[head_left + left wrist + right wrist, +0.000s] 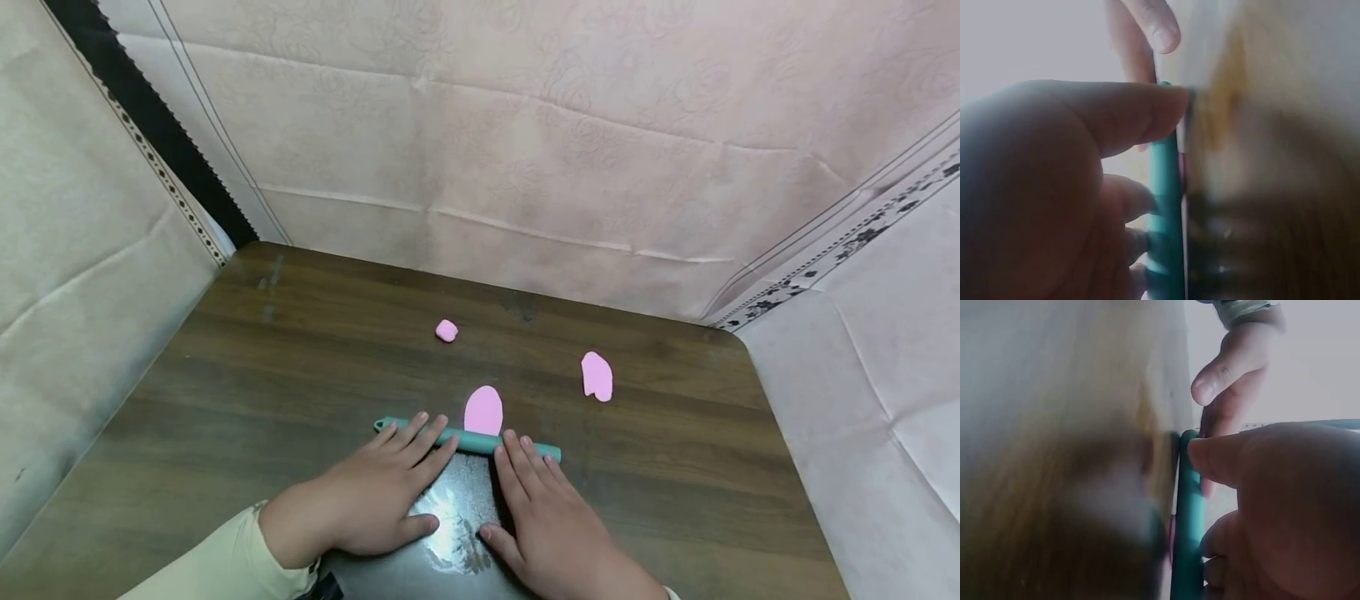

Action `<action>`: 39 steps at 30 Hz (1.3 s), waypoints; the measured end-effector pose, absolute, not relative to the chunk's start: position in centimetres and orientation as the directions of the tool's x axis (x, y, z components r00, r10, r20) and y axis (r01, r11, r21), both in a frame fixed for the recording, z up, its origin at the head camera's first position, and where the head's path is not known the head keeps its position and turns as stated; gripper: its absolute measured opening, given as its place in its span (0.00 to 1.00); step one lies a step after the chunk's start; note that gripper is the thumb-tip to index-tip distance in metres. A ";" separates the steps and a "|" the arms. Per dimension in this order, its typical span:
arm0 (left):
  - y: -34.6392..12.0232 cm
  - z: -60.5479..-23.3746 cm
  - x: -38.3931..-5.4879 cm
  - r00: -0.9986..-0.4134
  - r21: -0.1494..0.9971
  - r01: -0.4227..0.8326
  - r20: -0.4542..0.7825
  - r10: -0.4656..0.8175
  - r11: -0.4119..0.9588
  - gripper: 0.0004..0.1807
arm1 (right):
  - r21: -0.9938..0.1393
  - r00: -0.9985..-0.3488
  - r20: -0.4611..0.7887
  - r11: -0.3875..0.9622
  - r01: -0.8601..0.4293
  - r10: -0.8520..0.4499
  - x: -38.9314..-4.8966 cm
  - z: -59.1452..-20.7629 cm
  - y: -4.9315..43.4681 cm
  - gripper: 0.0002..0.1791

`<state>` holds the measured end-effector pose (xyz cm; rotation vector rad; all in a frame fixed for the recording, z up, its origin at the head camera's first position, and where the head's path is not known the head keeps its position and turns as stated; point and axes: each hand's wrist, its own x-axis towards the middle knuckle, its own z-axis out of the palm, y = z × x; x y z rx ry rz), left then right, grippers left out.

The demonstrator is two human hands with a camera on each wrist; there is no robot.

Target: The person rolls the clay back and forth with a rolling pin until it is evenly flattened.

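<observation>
A thin green rolling pin (477, 442) lies crosswise on the wooden table, a hole at its left end. My left hand (378, 500) rests on its left part with fairly straight, spread fingers. Near the other end, my right hand (543, 521) presses on it with straight fingers, thumb out to the side. From under the far side of the pin shows a flat, oval piece of pink dough (483, 408); its near end is hidden. In the wrist views the green pin (1165, 219) runs beneath the fingers, with a thin pink edge beside it close to the tabletop.
Farther back on the table (315, 333) sits a small pink dough lump (446, 331). A flattened pink piece (597, 377) with a notched lower edge lies to the right. Pale patterned cloth (525, 150) hangs behind the table and along both sides. Glare shows between the hands.
</observation>
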<state>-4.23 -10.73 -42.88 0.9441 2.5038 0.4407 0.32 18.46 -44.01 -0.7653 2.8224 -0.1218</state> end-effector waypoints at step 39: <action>-7.6 -45.6 -13.3 -0.797 0.327 0.534 -0.116 0.593 0.780 0.42 | -0.152 -0.897 -0.155 0.907 -0.393 -0.415 -10.5 -45.4 17.5 0.48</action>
